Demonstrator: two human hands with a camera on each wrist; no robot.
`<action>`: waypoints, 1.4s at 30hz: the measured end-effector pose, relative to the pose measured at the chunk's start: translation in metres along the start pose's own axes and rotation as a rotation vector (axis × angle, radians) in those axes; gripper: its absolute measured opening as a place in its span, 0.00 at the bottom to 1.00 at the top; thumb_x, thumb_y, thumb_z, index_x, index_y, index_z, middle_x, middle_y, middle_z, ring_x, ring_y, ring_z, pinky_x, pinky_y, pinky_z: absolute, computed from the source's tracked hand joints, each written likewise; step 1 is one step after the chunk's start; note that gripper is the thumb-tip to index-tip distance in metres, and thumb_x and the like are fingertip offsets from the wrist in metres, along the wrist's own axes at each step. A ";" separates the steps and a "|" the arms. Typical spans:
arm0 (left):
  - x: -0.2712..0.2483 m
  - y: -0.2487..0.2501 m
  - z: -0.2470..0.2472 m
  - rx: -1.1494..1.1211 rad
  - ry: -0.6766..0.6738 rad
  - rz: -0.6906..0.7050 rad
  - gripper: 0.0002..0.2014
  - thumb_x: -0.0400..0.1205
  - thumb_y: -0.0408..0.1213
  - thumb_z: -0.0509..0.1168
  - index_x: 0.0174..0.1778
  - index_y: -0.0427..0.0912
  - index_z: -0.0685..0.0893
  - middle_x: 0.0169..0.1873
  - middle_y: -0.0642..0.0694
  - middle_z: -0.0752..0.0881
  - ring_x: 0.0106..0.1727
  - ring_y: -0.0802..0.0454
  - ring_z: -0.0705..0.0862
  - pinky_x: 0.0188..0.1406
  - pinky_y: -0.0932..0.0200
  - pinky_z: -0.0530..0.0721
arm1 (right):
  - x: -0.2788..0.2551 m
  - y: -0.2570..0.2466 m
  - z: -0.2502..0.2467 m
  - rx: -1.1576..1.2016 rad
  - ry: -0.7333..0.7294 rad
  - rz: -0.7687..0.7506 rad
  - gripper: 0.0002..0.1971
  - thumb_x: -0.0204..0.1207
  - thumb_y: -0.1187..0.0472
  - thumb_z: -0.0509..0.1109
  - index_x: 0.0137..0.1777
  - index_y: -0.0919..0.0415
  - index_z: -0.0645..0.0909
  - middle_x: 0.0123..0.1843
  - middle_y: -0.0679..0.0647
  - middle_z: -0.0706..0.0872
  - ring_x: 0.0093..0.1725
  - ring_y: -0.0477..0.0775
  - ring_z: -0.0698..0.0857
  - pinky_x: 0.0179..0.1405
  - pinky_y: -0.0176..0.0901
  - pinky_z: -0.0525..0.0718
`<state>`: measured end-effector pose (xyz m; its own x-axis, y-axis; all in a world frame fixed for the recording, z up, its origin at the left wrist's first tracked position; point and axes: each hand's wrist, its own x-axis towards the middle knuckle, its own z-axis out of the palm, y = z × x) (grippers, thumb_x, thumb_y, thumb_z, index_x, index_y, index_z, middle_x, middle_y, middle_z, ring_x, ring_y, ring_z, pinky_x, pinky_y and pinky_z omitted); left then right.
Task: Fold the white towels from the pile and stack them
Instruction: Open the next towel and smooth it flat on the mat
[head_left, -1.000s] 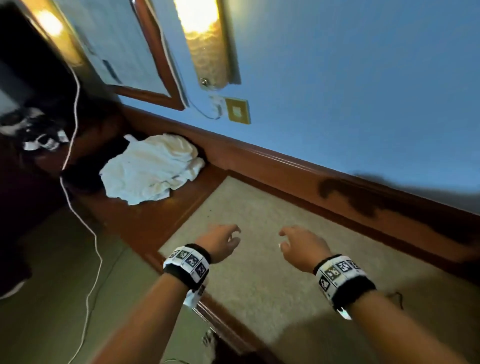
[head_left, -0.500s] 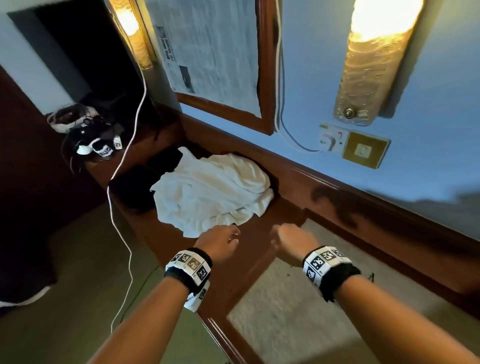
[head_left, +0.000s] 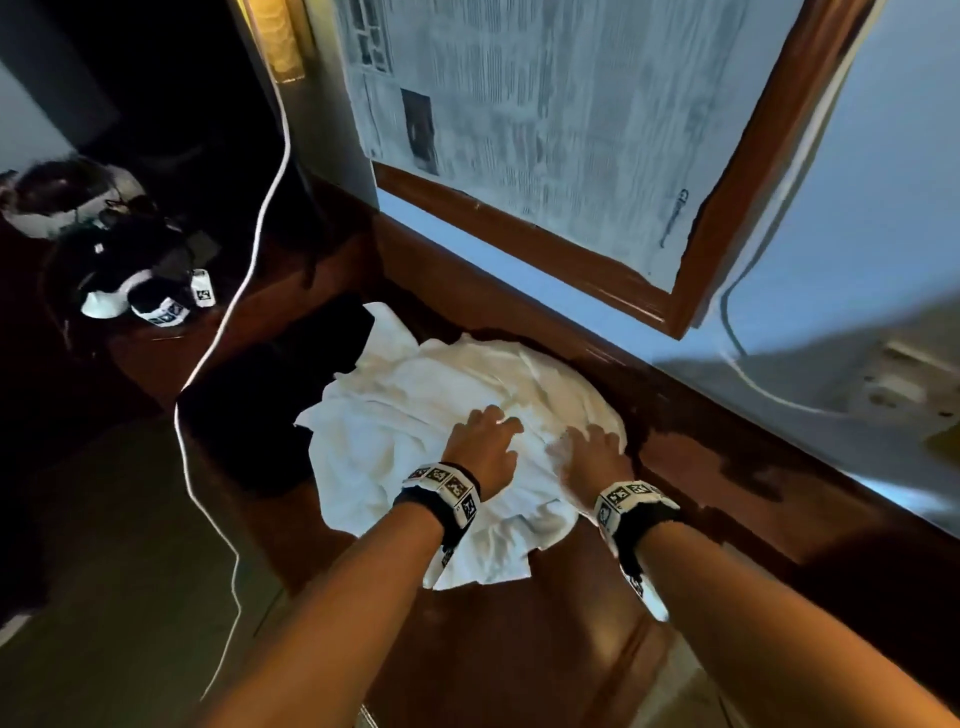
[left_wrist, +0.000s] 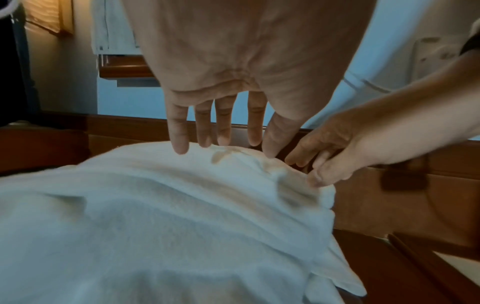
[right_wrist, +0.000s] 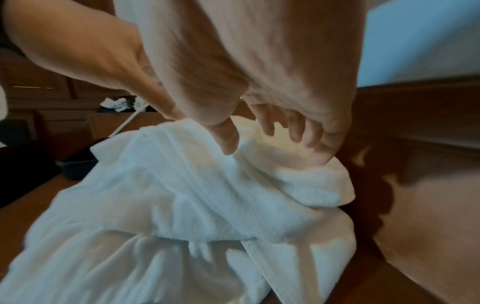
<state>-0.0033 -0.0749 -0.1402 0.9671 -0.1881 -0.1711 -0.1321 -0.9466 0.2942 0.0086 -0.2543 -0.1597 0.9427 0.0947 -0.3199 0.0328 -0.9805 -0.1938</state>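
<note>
Both hands (head_left: 485, 447) now on towel pile (head_left: 415, 410)

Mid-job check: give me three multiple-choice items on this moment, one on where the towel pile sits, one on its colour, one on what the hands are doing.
1. Where is the towel pile?
A. on the brown wooden ledge below the framed newspaper
B. on the carpet
C. inside a basket

2. What colour are the towels?
A. blue
B. white
C. striped

3. What is the left hand doing?
A. lifting a folded towel
B. hanging idle at the side
C. reaching onto the pile, fingers straight

Answers: 1 A, wood shows around the pile; 2 B, all cloth is white; 3 C, fingertips meet the heap, beside the right hand.
</note>
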 end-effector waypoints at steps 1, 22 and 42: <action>0.009 -0.005 0.000 0.008 0.007 0.004 0.22 0.88 0.42 0.63 0.79 0.50 0.74 0.81 0.43 0.67 0.81 0.42 0.66 0.78 0.42 0.69 | 0.014 0.000 0.001 -0.026 -0.023 0.033 0.33 0.85 0.47 0.64 0.87 0.51 0.56 0.86 0.59 0.58 0.83 0.66 0.60 0.78 0.61 0.69; 0.072 -0.069 -0.069 -0.239 0.112 -0.037 0.28 0.76 0.55 0.75 0.71 0.65 0.76 0.68 0.50 0.86 0.71 0.40 0.81 0.69 0.35 0.77 | -0.033 -0.037 -0.139 1.025 0.701 -0.432 0.07 0.91 0.61 0.57 0.53 0.56 0.76 0.43 0.45 0.82 0.41 0.39 0.81 0.40 0.32 0.77; -0.106 0.265 -0.058 -1.023 0.410 0.489 0.10 0.81 0.25 0.73 0.45 0.22 0.79 0.37 0.48 0.82 0.37 0.74 0.76 0.39 0.74 0.77 | -0.295 0.142 -0.132 1.014 1.172 0.218 0.11 0.89 0.50 0.58 0.46 0.51 0.75 0.38 0.40 0.80 0.35 0.41 0.76 0.48 0.48 0.76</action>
<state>-0.1278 -0.2912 0.0105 0.8846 -0.1959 0.4233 -0.4498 -0.1182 0.8853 -0.2206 -0.4445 0.0298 0.6379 -0.6831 0.3556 0.0926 -0.3904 -0.9160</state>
